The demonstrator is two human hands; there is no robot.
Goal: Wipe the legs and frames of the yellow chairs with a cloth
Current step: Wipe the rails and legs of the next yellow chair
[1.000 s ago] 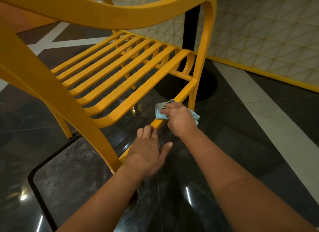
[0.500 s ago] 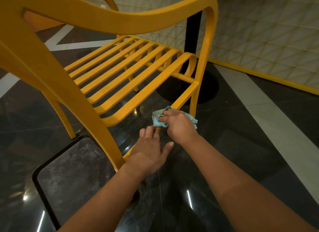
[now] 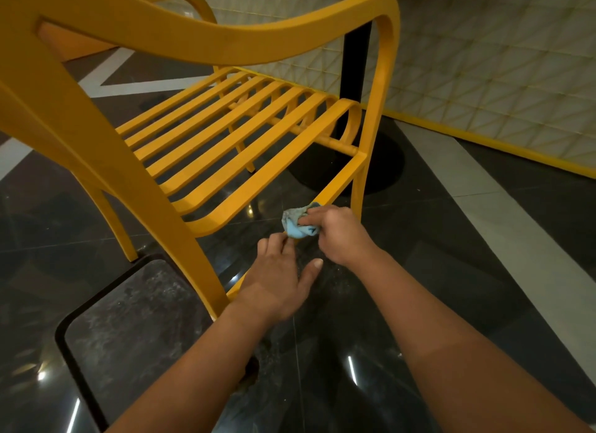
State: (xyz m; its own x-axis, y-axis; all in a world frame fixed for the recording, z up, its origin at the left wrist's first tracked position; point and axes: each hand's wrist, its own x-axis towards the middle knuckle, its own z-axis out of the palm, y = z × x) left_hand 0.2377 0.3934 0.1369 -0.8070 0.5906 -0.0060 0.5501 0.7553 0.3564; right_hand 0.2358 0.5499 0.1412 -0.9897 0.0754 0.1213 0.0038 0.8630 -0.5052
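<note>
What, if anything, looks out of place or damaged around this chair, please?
Nothing is askew or broken: the yellow chair stands upright. Only pale dust speckles the dark floor beside the right hand, and the cloth looks greyed.

Your right hand point(image 3: 343, 236) held a blue cloth point(image 3: 297, 228) to the side rail point(image 3: 342, 177) of the yellow chair point(image 3: 222, 50); your left hand point(image 3: 280, 279) rested on it.
</note>
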